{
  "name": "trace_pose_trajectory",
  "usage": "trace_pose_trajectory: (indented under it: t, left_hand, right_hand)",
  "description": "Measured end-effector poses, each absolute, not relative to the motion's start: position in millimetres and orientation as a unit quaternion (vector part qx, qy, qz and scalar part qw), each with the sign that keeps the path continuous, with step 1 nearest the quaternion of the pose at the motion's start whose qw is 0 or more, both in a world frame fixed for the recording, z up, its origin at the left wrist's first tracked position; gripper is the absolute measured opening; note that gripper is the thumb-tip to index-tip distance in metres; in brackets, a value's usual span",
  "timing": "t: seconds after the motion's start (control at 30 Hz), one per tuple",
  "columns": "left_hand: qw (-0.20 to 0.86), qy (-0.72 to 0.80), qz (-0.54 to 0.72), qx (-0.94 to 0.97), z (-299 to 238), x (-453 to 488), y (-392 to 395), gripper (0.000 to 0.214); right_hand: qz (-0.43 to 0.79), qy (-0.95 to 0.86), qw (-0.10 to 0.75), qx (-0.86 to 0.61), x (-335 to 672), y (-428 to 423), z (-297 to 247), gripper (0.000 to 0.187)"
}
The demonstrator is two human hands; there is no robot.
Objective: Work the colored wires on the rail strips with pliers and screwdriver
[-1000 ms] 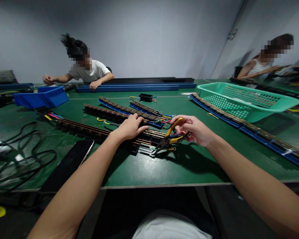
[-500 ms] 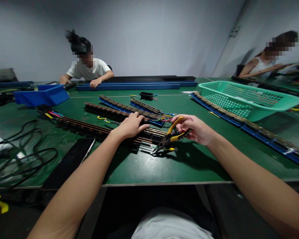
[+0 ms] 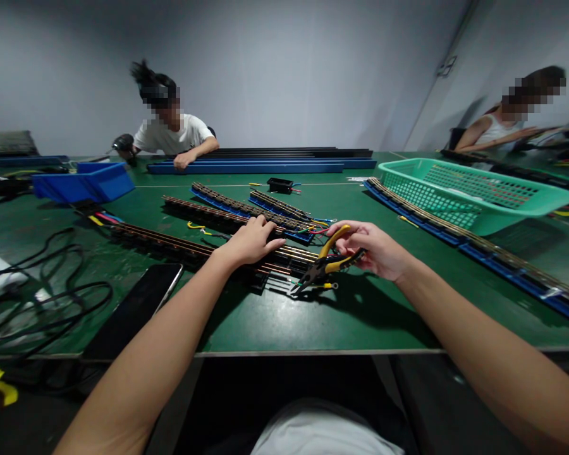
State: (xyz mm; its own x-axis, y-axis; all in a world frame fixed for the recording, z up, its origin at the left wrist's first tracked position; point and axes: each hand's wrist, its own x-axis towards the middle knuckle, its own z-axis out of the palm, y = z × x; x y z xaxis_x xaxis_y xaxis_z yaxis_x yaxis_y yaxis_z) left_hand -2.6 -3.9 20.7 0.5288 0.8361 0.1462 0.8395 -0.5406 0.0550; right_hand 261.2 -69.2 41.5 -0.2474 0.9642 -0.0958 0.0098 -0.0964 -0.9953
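The person's left hand (image 3: 250,242) lies palm down, thumb spread from the fingers, across a black rail strip (image 3: 165,242) on the green table (image 3: 275,335), while the right hand (image 3: 372,248), apart from it, is closed around yellow-handled pliers (image 3: 317,268). The pliers' tips point down by the strip's near right end, close to a yellow-sleeved ring terminal (image 3: 330,286). A phone (image 3: 135,309) lies beside the left forearm, and a mint-green basket (image 3: 478,212) stands well to the right.

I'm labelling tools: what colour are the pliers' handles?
Mostly yellow, with some black; the pliers' handles show best in the head view.
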Motion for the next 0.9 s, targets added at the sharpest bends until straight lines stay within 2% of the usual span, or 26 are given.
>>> trace_pose_trajectory:
  t: [0.9]
  left_hand:
    - [0.010, -0.484, -0.073, -0.872, 22.3, -2.1, -6.3, 0.049]
  right_hand:
    - [0.581, -0.539, 0.408, -0.454, 259.1, -74.5, 46.5, 0.035]
